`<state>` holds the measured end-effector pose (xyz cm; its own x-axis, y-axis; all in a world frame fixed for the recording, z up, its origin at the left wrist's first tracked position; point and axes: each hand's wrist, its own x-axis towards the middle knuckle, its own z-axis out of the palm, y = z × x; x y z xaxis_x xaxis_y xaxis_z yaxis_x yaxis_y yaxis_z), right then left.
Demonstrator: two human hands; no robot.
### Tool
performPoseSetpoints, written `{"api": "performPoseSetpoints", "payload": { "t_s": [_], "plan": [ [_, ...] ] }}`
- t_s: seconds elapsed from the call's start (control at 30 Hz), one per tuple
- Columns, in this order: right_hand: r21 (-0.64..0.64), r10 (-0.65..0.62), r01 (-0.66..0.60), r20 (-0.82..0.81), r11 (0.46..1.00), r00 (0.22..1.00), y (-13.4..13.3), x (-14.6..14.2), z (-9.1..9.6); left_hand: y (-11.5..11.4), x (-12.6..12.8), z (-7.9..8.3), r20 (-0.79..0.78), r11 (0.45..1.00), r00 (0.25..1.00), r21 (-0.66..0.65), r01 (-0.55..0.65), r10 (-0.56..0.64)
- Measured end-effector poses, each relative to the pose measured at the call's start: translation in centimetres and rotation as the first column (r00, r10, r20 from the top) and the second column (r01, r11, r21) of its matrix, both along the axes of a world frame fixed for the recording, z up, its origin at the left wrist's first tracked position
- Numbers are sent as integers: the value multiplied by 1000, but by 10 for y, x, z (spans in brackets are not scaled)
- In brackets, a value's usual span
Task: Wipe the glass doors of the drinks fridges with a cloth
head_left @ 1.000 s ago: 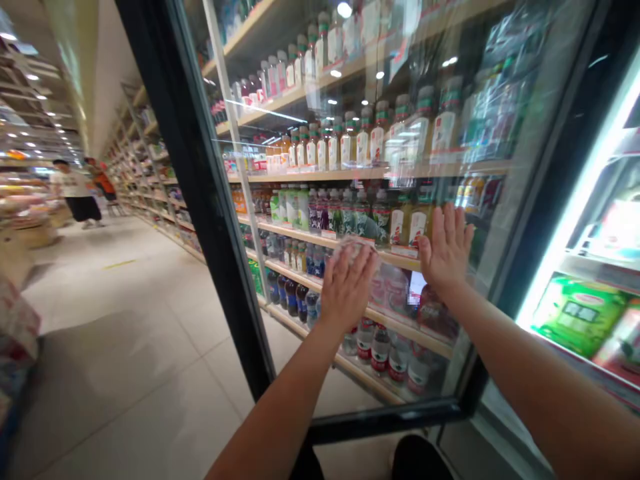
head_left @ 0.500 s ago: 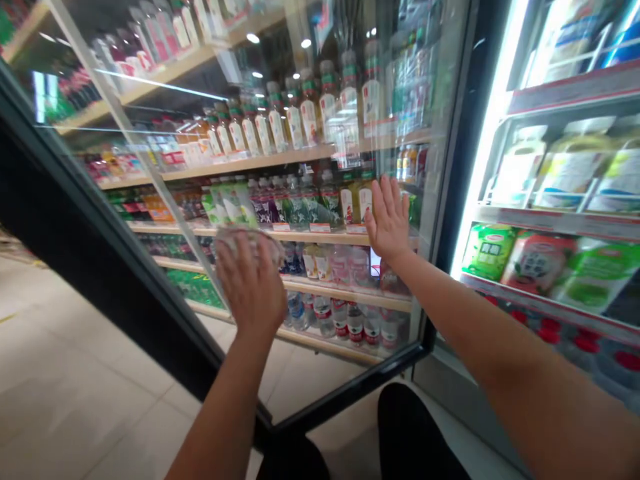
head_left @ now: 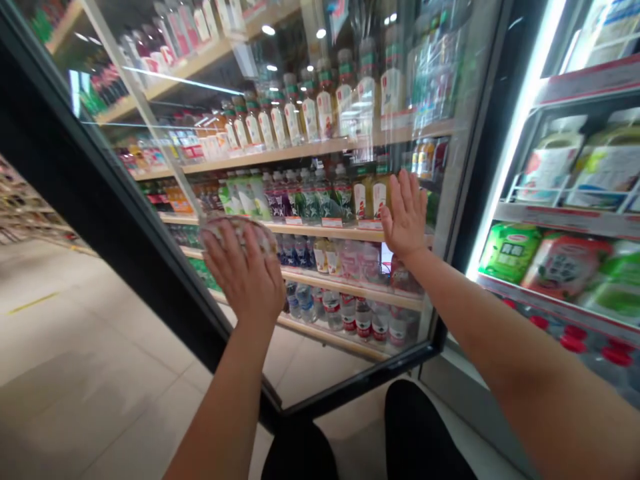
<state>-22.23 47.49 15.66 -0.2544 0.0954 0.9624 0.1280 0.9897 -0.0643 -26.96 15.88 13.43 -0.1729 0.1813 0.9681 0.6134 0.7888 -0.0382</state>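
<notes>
My left hand (head_left: 245, 273) presses a crumpled light cloth (head_left: 235, 228) flat against the glass door (head_left: 280, 87) of an open cooler; only the cloth's upper edge shows past my fingers. My right hand (head_left: 406, 215) lies flat on the same pane further right, fingers stretched out and together, holding nothing. The door's black frame (head_left: 95, 200) runs down its left side and along its bottom edge. Rows of bottles (head_left: 300, 120) on wooden shelves show through or in the glass.
To the right the lit cooler interior holds green and red pouches (head_left: 510, 252) and cartons on white racks (head_left: 565, 217). Pale tiled floor (head_left: 75, 373) spreads to the left. My dark-trousered knees (head_left: 420, 433) are at the bottom of the view.
My left hand with the cloth has slid leftward across the glass. My right hand has stayed flat on the pane. The view has swung right, off the aisle and onto the cooler.
</notes>
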Motion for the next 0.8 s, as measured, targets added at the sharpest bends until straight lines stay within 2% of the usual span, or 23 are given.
{"api": "performPoseSetpoints", "payload": {
  "t_s": [0.07,0.17,0.23,0.27,0.37,0.43,0.5,0.6,0.63,0.67,0.7,0.8],
  "plan": [
    [-11,-2,2,17,1000,1000,-2,2,1,2,3,-14,13,999,999,-14,41,-40],
    [-37,-23,25,58,999,998,-4,4,2,8,5,-55,11,985,996,-147,86,-86],
    [-35,-41,44,68,998,997,-4,4,3,7,4,-65,14,980,997,-186,74,-73],
    [-32,-50,52,68,998,996,-4,4,3,5,2,-61,21,983,998,-170,66,-63],
    [-21,-74,76,58,997,996,-3,3,3,-6,-1,-31,30,996,998,-60,59,-57],
    [-23,-82,84,63,996,995,-4,3,2,-10,1,-23,45,998,998,-20,54,-53],
    [-25,-78,80,66,996,995,-4,4,2,-10,7,-39,72,998,995,-13,66,-65],
    [-18,-67,68,60,998,996,-4,4,2,-10,14,-84,72,997,995,-29,78,-75],
    [-15,-66,67,59,998,996,-4,4,2,-11,14,-92,63,997,996,-42,67,-64],
    [-12,-67,68,55,998,996,-3,4,2,-14,13,-94,53,998,998,-45,48,-46],
    [-10,-68,69,52,998,996,-3,3,2,-18,11,-89,46,999,999,-41,27,-25],
    [-17,-78,79,36,997,996,-2,2,1,-28,4,-50,48,999,998,32,-32,30]
  ]
}}
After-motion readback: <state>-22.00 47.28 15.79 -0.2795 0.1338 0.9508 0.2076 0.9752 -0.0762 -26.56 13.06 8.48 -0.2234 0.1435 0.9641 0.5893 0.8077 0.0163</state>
